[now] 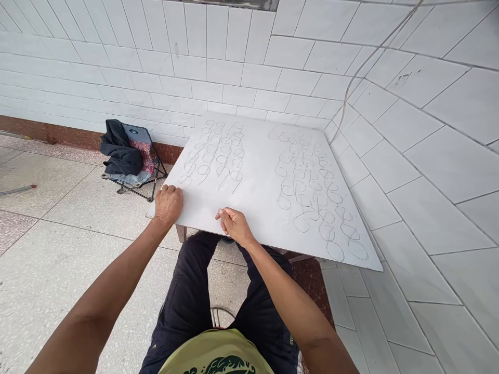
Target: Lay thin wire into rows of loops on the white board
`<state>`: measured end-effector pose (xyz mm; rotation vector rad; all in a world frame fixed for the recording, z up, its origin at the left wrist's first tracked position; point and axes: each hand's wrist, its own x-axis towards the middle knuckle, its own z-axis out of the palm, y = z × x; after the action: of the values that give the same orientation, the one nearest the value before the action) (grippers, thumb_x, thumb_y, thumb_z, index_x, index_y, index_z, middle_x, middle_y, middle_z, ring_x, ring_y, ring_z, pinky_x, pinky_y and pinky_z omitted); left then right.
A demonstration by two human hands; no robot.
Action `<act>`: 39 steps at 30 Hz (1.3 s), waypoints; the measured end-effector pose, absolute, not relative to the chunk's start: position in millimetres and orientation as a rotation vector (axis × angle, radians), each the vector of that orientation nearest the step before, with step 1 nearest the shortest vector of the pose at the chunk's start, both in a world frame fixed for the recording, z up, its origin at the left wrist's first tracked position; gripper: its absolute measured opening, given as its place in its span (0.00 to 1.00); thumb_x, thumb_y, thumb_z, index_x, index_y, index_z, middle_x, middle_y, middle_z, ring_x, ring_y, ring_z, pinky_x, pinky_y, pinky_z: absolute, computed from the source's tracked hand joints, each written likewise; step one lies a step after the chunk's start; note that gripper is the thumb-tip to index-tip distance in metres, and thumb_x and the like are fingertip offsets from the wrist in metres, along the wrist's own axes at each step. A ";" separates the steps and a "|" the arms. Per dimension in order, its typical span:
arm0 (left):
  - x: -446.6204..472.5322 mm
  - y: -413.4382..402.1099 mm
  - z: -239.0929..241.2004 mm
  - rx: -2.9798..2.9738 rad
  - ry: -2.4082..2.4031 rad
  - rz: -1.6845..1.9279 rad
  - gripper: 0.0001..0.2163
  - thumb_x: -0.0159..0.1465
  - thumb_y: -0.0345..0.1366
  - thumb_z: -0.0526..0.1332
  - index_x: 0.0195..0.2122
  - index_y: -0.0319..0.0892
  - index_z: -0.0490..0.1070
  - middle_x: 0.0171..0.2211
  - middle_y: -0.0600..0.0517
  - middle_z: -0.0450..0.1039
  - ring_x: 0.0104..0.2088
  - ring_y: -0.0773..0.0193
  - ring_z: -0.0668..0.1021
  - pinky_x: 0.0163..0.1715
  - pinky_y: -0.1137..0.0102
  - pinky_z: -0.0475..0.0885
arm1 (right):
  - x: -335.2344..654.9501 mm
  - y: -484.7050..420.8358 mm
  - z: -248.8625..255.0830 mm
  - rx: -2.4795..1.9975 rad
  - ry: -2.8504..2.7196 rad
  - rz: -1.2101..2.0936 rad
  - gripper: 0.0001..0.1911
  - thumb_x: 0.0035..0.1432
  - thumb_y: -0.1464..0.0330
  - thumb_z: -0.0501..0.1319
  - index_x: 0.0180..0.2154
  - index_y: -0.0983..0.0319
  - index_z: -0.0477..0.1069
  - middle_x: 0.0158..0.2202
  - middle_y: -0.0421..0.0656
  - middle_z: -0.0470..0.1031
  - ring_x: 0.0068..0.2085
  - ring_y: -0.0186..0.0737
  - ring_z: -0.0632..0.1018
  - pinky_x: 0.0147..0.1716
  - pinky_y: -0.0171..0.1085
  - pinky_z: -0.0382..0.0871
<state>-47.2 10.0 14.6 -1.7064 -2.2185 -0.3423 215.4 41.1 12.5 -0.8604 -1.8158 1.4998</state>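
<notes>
A white board lies in front of me, bearing rows of thin grey loops on its left and more grey loops on its right. Whether these are drawn or thin wire I cannot tell. At the board's near left corner my left hand rests as a closed fist, its fingertips hidden. My right hand is over the near edge, fingers curled and pressed together near the thumb. Anything inside either hand is hidden or too small to make out.
A small folding chair with dark cloth on it stands left of the board. White tiled walls meet behind and to the right. A cable runs down the corner. A grey hose end lies on the floor.
</notes>
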 end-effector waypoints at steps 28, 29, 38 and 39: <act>-42.8 3.1 13.8 -1.297 -2.369 -0.885 0.39 0.56 0.53 0.69 0.61 0.35 0.58 0.60 0.32 0.62 0.62 0.37 0.63 0.62 0.46 0.57 | 217.0 41.8 2.7 -0.830 -1.684 1.430 0.22 0.67 0.50 0.53 0.31 0.60 0.70 0.17 0.34 0.65 0.17 0.31 0.65 0.20 0.31 0.61; -43.5 3.5 13.3 -1.311 -2.369 -0.870 0.38 0.56 0.54 0.69 0.60 0.36 0.60 0.60 0.32 0.62 0.62 0.37 0.64 0.62 0.47 0.57 | 216.7 42.3 2.2 -0.827 -1.677 1.435 0.22 0.67 0.50 0.53 0.31 0.60 0.70 0.17 0.34 0.66 0.17 0.30 0.65 0.20 0.31 0.60; -41.6 4.9 16.5 -1.253 -2.407 -0.786 0.36 0.57 0.57 0.66 0.56 0.33 0.63 0.56 0.29 0.66 0.57 0.33 0.68 0.58 0.45 0.61 | 207.8 40.4 3.3 -0.897 -1.713 1.329 0.19 0.66 0.54 0.52 0.30 0.60 0.68 0.16 0.34 0.65 0.16 0.30 0.65 0.20 0.30 0.61; -41.5 5.1 16.9 -1.244 -2.411 -0.778 0.37 0.57 0.57 0.65 0.57 0.33 0.63 0.56 0.28 0.66 0.57 0.33 0.68 0.57 0.45 0.61 | 207.0 39.8 4.4 -0.911 -1.724 1.314 0.19 0.66 0.54 0.52 0.30 0.60 0.68 0.16 0.34 0.65 0.17 0.30 0.65 0.20 0.30 0.61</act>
<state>-41.5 5.1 16.9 -1.2444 -2.4109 -0.7784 207.0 39.8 4.4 -0.9108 -1.7242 1.3143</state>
